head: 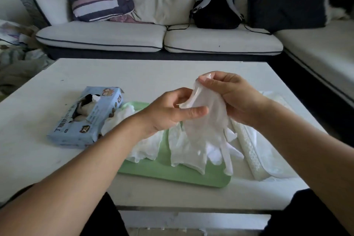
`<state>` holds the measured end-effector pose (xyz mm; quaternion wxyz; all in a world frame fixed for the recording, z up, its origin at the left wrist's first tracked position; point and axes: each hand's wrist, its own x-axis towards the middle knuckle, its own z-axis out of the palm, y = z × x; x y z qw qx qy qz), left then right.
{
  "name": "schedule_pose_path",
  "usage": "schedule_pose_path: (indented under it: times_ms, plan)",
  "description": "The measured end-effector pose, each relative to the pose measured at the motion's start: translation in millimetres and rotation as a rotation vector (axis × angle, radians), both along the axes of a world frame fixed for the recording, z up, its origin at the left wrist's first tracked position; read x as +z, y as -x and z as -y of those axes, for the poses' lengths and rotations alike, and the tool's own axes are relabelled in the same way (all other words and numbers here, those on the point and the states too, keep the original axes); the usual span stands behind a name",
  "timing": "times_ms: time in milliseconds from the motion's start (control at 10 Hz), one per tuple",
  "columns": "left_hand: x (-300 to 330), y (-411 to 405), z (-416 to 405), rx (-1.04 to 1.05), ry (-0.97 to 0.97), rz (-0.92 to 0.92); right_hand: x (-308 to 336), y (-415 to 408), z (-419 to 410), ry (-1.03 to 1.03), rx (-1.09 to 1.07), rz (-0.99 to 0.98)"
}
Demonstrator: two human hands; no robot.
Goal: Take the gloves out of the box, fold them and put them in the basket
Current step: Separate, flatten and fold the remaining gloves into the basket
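A thin white glove (206,128) hangs in the air above the green tray (172,173), fingers pointing down. My left hand (168,110) pinches its cuff from the left, and my right hand (229,96) grips the cuff's top from the right. The blue glove box (92,119) lies on the table to the left, its top torn open with white gloves showing inside. More white gloves (147,145) lie spread on the tray under my hands. A pale, see-through basket (256,157) lies at the right, partly hidden by my right forearm.
The white table (47,159) holds everything; its front edge is close to my knees. Beyond it stands a white sofa (134,36) with cushions and a black backpack (216,8). Crumpled fabric lies on the floor at far left.
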<state>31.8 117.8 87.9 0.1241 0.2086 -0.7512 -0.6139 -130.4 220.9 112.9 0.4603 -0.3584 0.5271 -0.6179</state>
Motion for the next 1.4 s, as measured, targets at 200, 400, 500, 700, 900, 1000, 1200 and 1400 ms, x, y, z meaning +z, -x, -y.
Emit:
schedule_pose_path:
  times_ms: [200, 400, 500, 700, 900, 1000, 1200, 1400]
  plan:
    - [-6.1, 15.2, 3.1, 0.213, -0.071, -0.093, -1.6, 14.6, -2.3, -0.081, -0.064, -0.051]
    - [-1.0, 14.7, 13.9, 0.326, -0.189, -0.149, -7.2, 18.3, -0.5, -0.081, 0.101, 0.025]
    - [2.3, 18.0, 8.5, 0.314, -0.199, -0.206, -0.4, 12.0, -5.0, -0.002, 0.398, 0.074]
    - [-5.3, 14.8, 5.1, 0.168, -0.535, -0.25, -15.0, 6.2, 5.5, 0.141, -0.159, -0.65]
    - [-12.8, 9.1, 3.4, 0.114, -0.543, -0.317, -14.1, -0.2, 3.9, 0.208, 0.19, -0.448]
    - [-2.8, 13.7, 5.0, 0.157, -0.371, -0.104, -8.8, -5.7, 3.6, 0.234, 0.024, -0.531]
    - [5.0, 13.5, 21.3, 0.143, -0.135, -0.245, -3.8, -4.3, 1.9, 0.083, -0.058, -0.632]
    - [-5.3, 18.2, 10.2, 0.318, 0.103, -0.323, 1.6, 4.8, -1.7, -0.1, 0.044, -0.398]
